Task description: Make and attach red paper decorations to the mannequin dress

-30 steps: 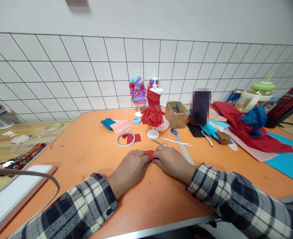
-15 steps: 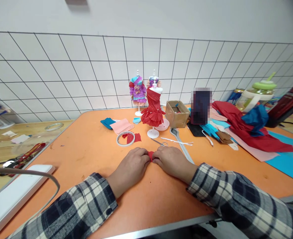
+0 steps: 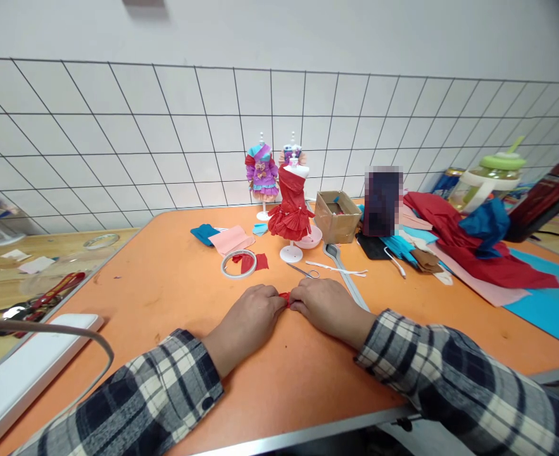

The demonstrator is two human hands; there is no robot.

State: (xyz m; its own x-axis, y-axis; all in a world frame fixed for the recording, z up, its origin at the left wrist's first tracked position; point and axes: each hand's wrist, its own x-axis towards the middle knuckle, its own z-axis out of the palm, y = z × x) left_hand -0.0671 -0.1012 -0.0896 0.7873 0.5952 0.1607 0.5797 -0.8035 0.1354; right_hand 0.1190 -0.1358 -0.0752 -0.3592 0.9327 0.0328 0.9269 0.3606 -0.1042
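Observation:
Between my two hands is a small piece of red crepe paper (image 3: 285, 297), mostly hidden by the fingers. My left hand (image 3: 256, 316) pinches its left end, and my right hand (image 3: 321, 305) pinches the right end. Both rest low over the orange table, fingertips almost meeting. Just beyond them lie small scissors (image 3: 311, 273), a roll of tape (image 3: 223, 266) and red paper scraps (image 3: 261, 261). Farther back stands a little dress form in a red ruffled paper dress (image 3: 292, 206).
Behind are a dress form in purple (image 3: 262, 171), a cardboard box (image 3: 338, 218) and a pink bowl (image 3: 311, 238). Coloured paper sheets (image 3: 478, 253), a green-lidded bottle (image 3: 490, 180) and a dark red flask (image 3: 545, 199) fill the right. A white power strip (image 3: 37, 373) lies along the left edge.
The view has shifted very slightly. My fingers have moved a little on the red paper, which both hands still pinch; everything else stays in place.

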